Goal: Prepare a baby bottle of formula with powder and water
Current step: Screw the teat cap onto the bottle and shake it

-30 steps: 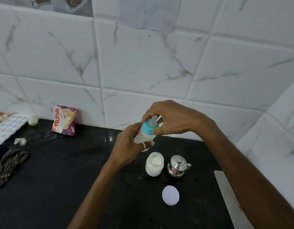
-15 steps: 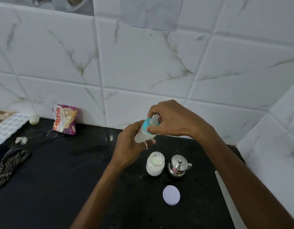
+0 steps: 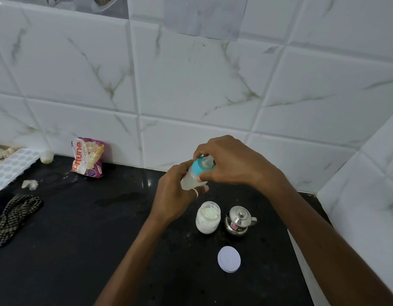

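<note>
The round white lid (image 3: 229,259) lies flat on the black stone counter (image 3: 80,250), nearest the person and apart from its container. This placement leaves the mouth of the clear jar of pale powder (image 3: 207,217) open for scooping. The jar stands upright just beyond the lid. The small lidded steel pot (image 3: 239,220) stands just beside it on the right. Judged from this layout, both supplies are kept within short reach below the working position.

Above and slightly beyond the jar, both hands meet on the translucent baby bottle (image 3: 191,180), which is held clear of the counter and tilted with its teat up and to the right.
- The left hand (image 3: 173,195) wraps the bottle body from below and the left, bracing it against rotation.
- The right hand (image 3: 230,162) comes over the top, fingers curled round the teal screw collar (image 3: 197,166). This grip suits turning the collar; the direction of turn cannot be told.

The bottle holds a cloudy pale fill, so the task appears near its closing stage.

Further back, a printed snack packet (image 3: 88,157) leans against the white tiled wall (image 3: 191,85).
</note>
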Demonstrator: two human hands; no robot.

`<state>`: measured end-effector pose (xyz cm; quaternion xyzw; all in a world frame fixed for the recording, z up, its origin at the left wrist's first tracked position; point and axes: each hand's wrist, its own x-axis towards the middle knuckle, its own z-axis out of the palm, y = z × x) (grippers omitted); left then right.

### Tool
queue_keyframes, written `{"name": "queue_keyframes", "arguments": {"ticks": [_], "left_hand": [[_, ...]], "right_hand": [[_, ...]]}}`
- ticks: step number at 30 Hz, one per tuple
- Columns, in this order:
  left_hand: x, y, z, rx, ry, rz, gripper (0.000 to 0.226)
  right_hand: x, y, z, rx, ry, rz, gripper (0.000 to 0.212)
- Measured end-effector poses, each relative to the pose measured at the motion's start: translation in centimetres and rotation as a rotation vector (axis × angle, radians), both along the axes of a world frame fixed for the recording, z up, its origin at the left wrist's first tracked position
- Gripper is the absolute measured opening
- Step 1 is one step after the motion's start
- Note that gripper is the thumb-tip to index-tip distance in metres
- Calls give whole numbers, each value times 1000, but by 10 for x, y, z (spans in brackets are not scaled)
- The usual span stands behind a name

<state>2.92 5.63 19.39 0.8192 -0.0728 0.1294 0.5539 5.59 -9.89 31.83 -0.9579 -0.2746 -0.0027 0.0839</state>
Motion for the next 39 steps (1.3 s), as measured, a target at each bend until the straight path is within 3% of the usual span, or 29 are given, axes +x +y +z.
{"name": "queue_keyframes", "arguments": {"ticks": [10, 16, 21, 26, 31, 33, 36, 39], "left_hand": [[-5, -4, -7, -12, -41, 55, 64], [0, 1, -9, -5, -16, 29, 64], [2, 1, -8, -7, -13, 29, 63], [2, -1, -11, -20, -12, 36, 66], [2, -1, -15, -31, 5, 39, 62], [4, 1, -14, -16, 9, 31, 63], [7, 5, -12, 20, -4, 24, 67], [8, 6, -9, 5, -5, 19, 67]], "right_hand": [[-5, 14, -17, -41, -132, -156, 49], [-4, -1, 1, 25, 104, -20, 68], [4, -3, 6, 28, 117, 75, 49], [5, 3, -3, 19, 31, -64, 35], [2, 12, -17, -83, -130, -215, 63], [4, 6, -13, -45, -89, -161, 60], [6, -2, 5, 18, 143, 50, 58], [11, -4, 8, -18, 151, 143, 57]]}}
